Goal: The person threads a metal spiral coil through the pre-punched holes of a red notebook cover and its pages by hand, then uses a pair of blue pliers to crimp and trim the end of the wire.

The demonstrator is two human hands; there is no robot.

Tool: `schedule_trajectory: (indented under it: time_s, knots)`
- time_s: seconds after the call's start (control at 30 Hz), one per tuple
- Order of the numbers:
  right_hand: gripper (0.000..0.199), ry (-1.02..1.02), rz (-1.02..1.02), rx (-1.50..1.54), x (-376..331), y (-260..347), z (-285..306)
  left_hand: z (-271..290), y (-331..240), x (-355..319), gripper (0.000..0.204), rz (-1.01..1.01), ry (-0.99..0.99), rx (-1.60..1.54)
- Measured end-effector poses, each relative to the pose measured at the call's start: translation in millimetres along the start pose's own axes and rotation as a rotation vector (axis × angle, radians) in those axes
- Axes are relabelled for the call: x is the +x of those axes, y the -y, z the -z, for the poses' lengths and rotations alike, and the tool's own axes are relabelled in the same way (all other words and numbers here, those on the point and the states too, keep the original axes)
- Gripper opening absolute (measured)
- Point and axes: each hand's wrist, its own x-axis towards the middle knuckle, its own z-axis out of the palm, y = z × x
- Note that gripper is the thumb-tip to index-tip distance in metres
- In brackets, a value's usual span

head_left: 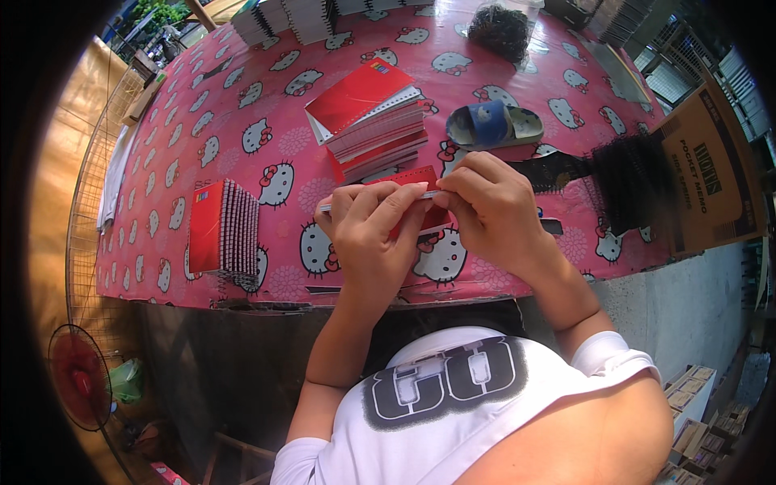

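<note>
Both of my hands are at a small red notebook (pixel 419 175) with a row of punched holes, near the table's front edge. My left hand (pixel 368 230) is closed on it from the left, fingers along its pale page edge. With thumb and fingertips together, my right hand (pixel 495 206) pinches that edge at the right; whether a thin wire is also in the pinch cannot be made out. The hands cover much of the notebook. Just beyond lies a pile of red notebooks (pixel 372 97) with punched edges. To the left stands a stack of red notebooks (pixel 207 230) with spiral-bound edges.
A blue slide sandal (pixel 485 125) lies beyond my right hand. Black spiral coils (pixel 622 186) spill from a cardboard box (pixel 711 174) at the right. Tangled black wire (pixel 499 34) and notebook stacks (pixel 303 20) sit at the far side of the pink patterned table (pixel 230 105).
</note>
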Motion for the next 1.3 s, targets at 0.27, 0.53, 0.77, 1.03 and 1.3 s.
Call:
schedule_trajectory:
  time_s: [0.27,0.53,0.77,1.03,1.3]
  knots:
    - [0.057,0.271,-0.177,-0.34,-12,-190,52,5,4,14,0.029,-0.041,0.05,-0.203]
    - [0.039,0.101,-0.476,0.382,0,-166,35,-7,8,13,0.03,-0.027,0.037,-0.097]
    - [0.038,0.28,-0.248,0.946,-5,-139,28,-6,9,20,0.031,-0.061,0.058,-0.112]
    - [0.039,0.228,-0.099,0.542,16,-114,27,-4,0,27,0.037,0.064,0.087,-0.195]
    - [0.046,0.303,-0.319,0.515,19,-104,17,-8,22,15,0.034,0.136,-0.057,-0.251]
